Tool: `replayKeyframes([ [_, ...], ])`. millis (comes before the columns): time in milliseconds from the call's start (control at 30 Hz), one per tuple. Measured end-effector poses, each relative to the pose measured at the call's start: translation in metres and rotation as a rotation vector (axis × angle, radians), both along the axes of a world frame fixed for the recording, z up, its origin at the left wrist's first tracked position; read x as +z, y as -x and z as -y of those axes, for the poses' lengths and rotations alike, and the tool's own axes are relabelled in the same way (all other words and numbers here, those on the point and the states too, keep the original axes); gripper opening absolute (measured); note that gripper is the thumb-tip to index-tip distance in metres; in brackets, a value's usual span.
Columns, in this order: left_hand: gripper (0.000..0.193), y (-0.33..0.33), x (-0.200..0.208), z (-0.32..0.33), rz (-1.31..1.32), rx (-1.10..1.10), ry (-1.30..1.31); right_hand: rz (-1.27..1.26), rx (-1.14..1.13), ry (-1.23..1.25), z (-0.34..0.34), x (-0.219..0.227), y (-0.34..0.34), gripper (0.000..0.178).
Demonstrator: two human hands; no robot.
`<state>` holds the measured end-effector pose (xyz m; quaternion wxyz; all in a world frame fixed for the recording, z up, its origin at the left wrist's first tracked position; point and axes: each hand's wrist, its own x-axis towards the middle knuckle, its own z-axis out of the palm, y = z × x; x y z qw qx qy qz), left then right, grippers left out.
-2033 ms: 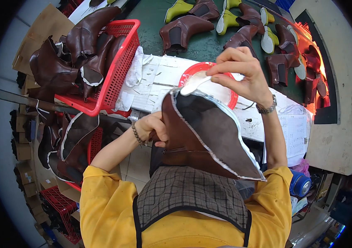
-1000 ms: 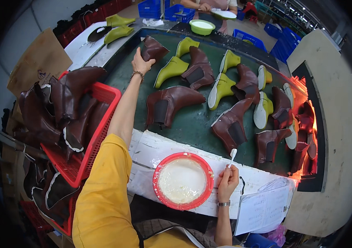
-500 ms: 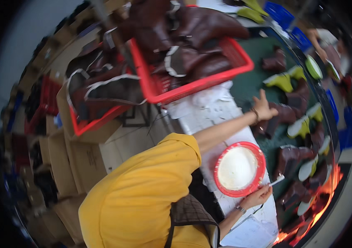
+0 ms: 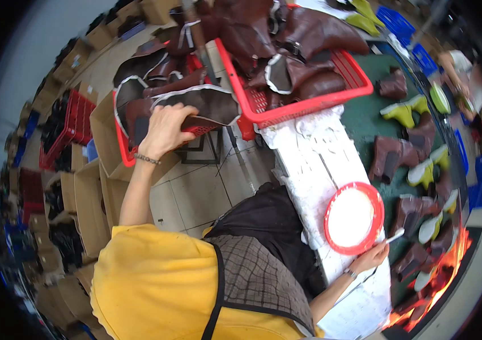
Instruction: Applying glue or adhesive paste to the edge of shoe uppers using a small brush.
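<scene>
My left hand (image 4: 167, 129) is at the crate on the left, its fingers curled over a brown leather boot upper (image 4: 209, 101) with a pale-edged opening. The thumb is below, so the upper's grip area is partly hidden. Other brown boot uppers lie in the same red crate (image 4: 122, 139). Beside the round red tub (image 4: 379, 212) of white paste, my right hand (image 4: 370, 258) is closed around a small white-tipped brush (image 4: 395, 236). The brush points away over the table's far edge.
A second red crate (image 4: 309, 109), piled with brown boots, stands on the white-covered table (image 4: 309, 164). Beyond it a green conveyor (image 4: 360, 122) carries brown boots and yellow-green shoe forms. Glowing orange heat shows at lower right. Cardboard boxes (image 4: 90, 209) stand at left; another person works at far right.
My left hand has swung from above the boots on the conveyor back to the left crate, onto a boot upper. My right hand still holds the brush beside the tub.
</scene>
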<state>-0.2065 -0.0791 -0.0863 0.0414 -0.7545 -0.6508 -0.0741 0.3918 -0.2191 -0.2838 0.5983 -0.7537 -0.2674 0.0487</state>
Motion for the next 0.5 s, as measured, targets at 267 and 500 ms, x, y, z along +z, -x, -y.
replayKeyframes([
  [267,0.041,-0.005,0.125,0.04,0.472,-0.069,0.243,-0.142,0.14,0.052,0.03,0.059,-0.008,0.027],
  [500,0.042,-0.116,0.089,-0.01,0.638,-0.606,0.129,0.522,0.317,0.498,0.011,0.127,0.044,0.013],
])
